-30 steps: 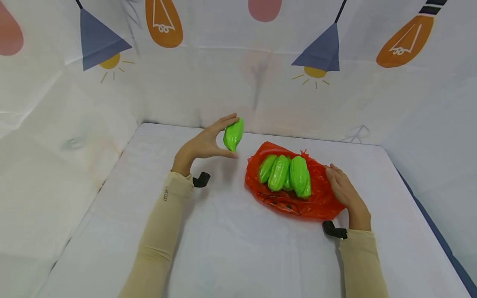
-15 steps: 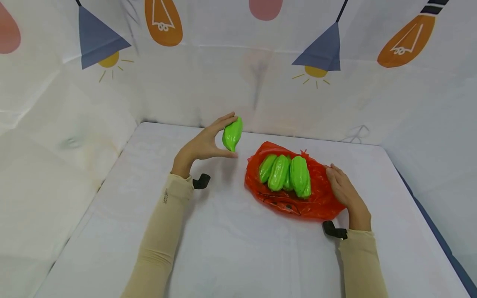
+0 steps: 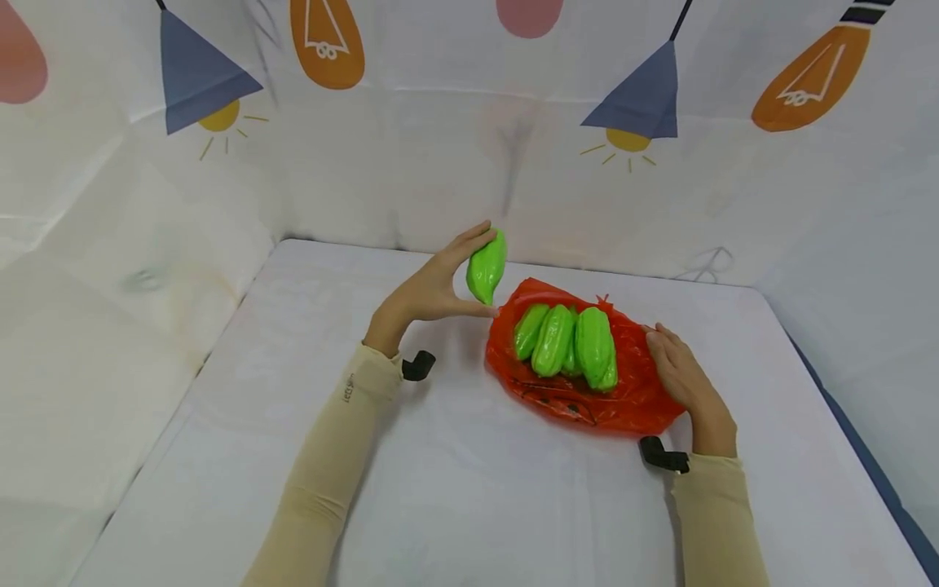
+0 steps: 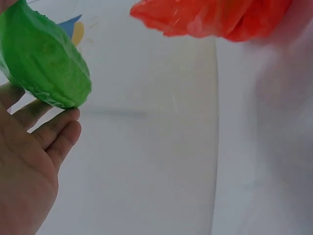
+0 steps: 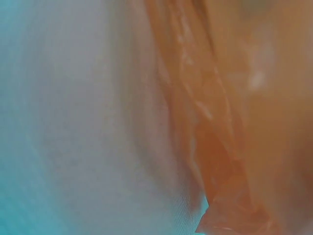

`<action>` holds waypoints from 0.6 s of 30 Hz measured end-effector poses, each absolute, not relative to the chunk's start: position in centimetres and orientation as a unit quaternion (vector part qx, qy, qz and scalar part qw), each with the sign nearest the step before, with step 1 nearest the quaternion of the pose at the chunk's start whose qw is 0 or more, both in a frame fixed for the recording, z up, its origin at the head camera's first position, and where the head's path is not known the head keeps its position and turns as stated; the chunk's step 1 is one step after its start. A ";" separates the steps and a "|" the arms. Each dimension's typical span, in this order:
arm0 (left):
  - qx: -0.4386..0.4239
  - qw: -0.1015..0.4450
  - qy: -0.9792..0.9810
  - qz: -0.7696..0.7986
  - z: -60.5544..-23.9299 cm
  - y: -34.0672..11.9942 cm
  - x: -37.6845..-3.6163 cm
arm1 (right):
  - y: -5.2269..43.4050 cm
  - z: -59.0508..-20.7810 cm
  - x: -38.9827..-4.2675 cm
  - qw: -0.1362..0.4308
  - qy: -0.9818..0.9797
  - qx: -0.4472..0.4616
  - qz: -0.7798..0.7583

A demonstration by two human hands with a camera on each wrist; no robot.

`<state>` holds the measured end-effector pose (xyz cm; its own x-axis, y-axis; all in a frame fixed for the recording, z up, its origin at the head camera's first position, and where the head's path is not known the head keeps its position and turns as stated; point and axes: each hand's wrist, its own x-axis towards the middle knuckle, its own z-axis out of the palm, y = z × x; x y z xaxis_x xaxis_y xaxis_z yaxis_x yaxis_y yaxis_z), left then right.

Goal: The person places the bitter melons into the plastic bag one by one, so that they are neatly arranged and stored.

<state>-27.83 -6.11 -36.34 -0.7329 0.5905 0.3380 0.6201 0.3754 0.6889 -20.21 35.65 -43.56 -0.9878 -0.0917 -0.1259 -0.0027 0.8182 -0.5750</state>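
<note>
My left hand [image 3: 440, 285] holds a bright green gourd [image 3: 487, 267] between thumb and fingers, lifted just above the left edge of a red plastic bag [image 3: 579, 399]. In the left wrist view the green gourd [image 4: 41, 63] rests against my fingertips [image 4: 61, 129], with the red bag [image 4: 215, 17] at the top. Three similar green gourds [image 3: 568, 342] lie side by side in the bag's open mouth. My right hand [image 3: 678, 371] rests flat on the bag's right side, fingers straight. The right wrist view is a blurred close-up of the red bag [image 5: 220, 147].
The bag lies on a white cloth-covered table [image 3: 455, 489] enclosed by white fabric walls [image 3: 411, 163] printed with lamps and bulbs. A dark blue strip [image 3: 866, 465] runs along the table's right edge.
My left hand has carried the green gourd to the right, from well left of the bag to just above its left edge. The right hand has stayed on the bag.
</note>
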 end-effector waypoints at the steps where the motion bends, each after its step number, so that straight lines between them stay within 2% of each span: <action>1: -0.369 0.018 -0.828 -0.421 -36.4 -5.8 -27.8 | 35.6 -43.5 -20.2 0.075 0.951 -0.024 -0.300; 12: -0.404 0.011 -0.821 -0.404 -37.4 -2.5 -27.2 | 35.7 -43.7 -20.2 0.064 0.950 -0.036 -0.302; 18: -0.412 0.020 -0.826 -0.384 -38.1 -0.6 -26.6 | 35.6 -43.6 -20.3 0.075 0.951 -0.027 -0.298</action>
<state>-26.55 -0.60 -38.06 -0.6594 0.6652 0.3503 0.6963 0.3646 0.6183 -20.31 35.58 -43.61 -0.9872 -0.0959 -0.1275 -0.0059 0.8206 -0.5715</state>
